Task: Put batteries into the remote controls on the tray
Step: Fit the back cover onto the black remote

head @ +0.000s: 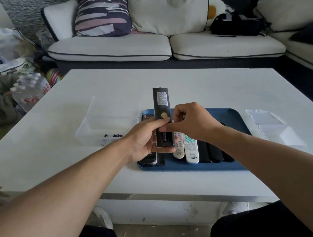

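Risk lies at mid-frame: a black remote [162, 115] is gripped back-up by the left hand [144, 139] above the blue tray [229, 118], while the right hand [189, 122] apparently pinches a battery at the open compartment; misalignment could drop it among the tray's remotes.

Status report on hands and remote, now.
Left hand grips black remote, back up. Right hand fingers at open battery bay. Nothing in the way.

One black remote [162, 115] is held up; two pale remotes [190, 149] lie on one blue tray [229, 118]. One clear box [102, 124] holds batteries [115, 136], too small to count. The dark remotes on the tray cannot be counted.
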